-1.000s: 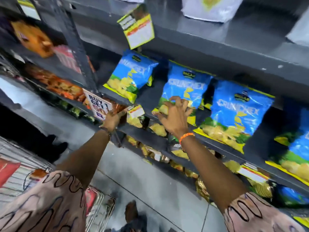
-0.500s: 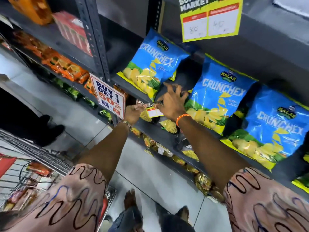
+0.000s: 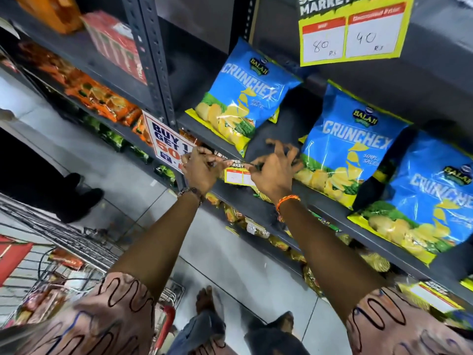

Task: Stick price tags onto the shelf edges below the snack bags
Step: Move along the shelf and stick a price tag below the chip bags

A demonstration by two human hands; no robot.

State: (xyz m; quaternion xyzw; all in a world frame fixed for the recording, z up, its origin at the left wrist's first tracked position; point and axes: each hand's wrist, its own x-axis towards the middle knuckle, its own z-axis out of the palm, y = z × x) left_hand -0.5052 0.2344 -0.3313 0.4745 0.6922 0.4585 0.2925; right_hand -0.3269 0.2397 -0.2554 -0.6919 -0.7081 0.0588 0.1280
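Observation:
A small yellow price tag (image 3: 236, 175) with white and red boxes lies against the grey shelf edge (image 3: 330, 211), just below the leftmost blue Crunchex bag (image 3: 245, 98). My left hand (image 3: 202, 167) pinches the tag's top left corner. My right hand (image 3: 275, 170) pinches its top right corner, the other fingers spread. Two more blue Crunchex bags (image 3: 350, 152) (image 3: 425, 201) stand to the right on the same shelf. A larger yellow price tag (image 3: 353, 32) marked 80 and 40 hangs from the shelf above.
A white "Buy 1 Get 1" sign (image 3: 166, 142) hangs on the upright post just left of my left hand. Orange snack packs (image 3: 102, 96) fill the left bay. A wire shopping cart (image 3: 64, 252) stands at lower left. Another person's dark shoes (image 3: 82, 198) stand in the aisle.
Both hands have come together on the price tag and pressed it against the shelf edge below the leftmost bag. The view has shifted closer and to the left.

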